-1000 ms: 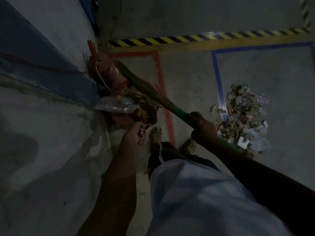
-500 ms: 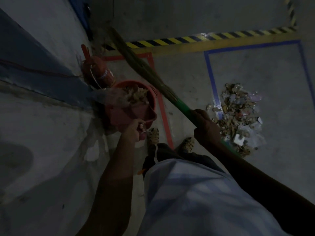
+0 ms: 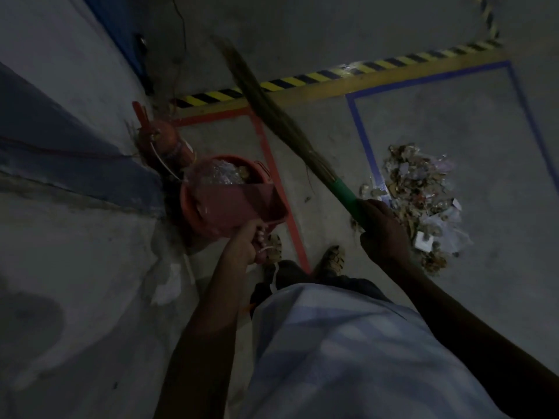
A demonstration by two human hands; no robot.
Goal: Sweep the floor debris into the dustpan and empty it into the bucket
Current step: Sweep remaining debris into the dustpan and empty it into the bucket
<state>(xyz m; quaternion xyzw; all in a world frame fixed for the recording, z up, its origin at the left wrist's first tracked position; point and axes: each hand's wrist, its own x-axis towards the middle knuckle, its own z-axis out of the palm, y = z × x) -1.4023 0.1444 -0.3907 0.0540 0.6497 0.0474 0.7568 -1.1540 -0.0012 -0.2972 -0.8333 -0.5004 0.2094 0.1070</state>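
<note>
Over the red bucket (image 3: 223, 176), by the wall at the left, the left hand (image 3: 242, 244) is clenched around the handle of the red dustpan (image 3: 239, 207), which is tipped with its lip across the bucket's mouth. Plastic wrap and scraps lie inside the bucket. The right hand (image 3: 382, 229) is wrapped tight on the green grip of the broom (image 3: 272, 116), whose bristles point up and away, clear of the floor. A large debris pile (image 3: 420, 201) lies on the floor just right of the blue tape line (image 3: 364, 140), well apart from the bucket.

Scraps could cling in the pan or spill past the near rim if the pan is withdrawn while tilted off-centre; in this dim light I cannot tell whether the pan is fully empty. The raised broom could also clip the red extinguisher-like cylinder (image 3: 168, 143) behind the bucket.

Half a second earlier the debris and wrap sat heaped at the pan's lip; now they lie in the bucket, and the pan has tipped further.
</note>
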